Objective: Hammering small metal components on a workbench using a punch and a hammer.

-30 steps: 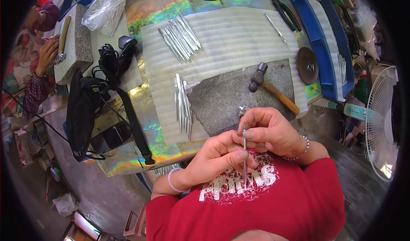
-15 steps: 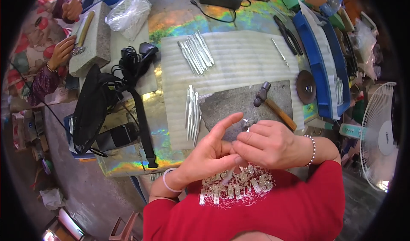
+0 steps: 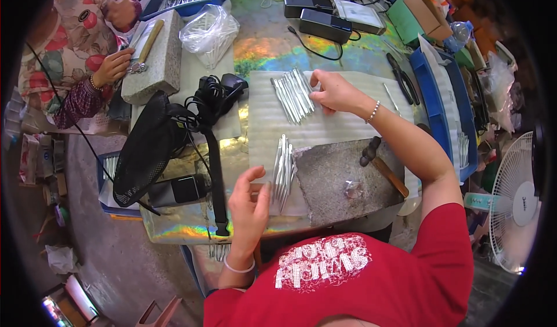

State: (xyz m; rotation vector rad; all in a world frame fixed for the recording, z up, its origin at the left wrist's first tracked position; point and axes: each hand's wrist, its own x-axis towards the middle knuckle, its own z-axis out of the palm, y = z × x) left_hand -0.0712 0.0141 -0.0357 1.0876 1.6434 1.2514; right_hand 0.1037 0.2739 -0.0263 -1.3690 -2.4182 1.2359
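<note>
My right hand (image 3: 341, 93) reaches to the right edge of a pile of slim silver metal strips (image 3: 293, 97), its fingers curved and apart; any contact with them is unclear. My left hand (image 3: 249, 208) is half curled, thumb apart from the fingers, with nothing visible in it. It is beside a second bundle of narrow, pointed metal pieces, resembling tweezers (image 3: 283, 173). Between my arms lies a dark grey slab (image 3: 325, 179) bearing a small shiny, clear item (image 3: 353, 189). A wooden-handled ball-peen hammer (image 3: 390, 176) rests across the slab's right side.
White foam sheet (image 3: 342, 124) underlies both piles. Black pliers (image 3: 402, 79) and a long blue tray (image 3: 432, 95) are at right, a fan (image 3: 522, 202) beyond. At left are a black bag (image 3: 142, 153) and a stone block (image 3: 165, 60); another person's hand (image 3: 113, 67) is beside the block.
My hands have separated. The right moved up to the far metal pile; the left moved left beside the near bundle. The view has shifted, and the slab now shows fully.
</note>
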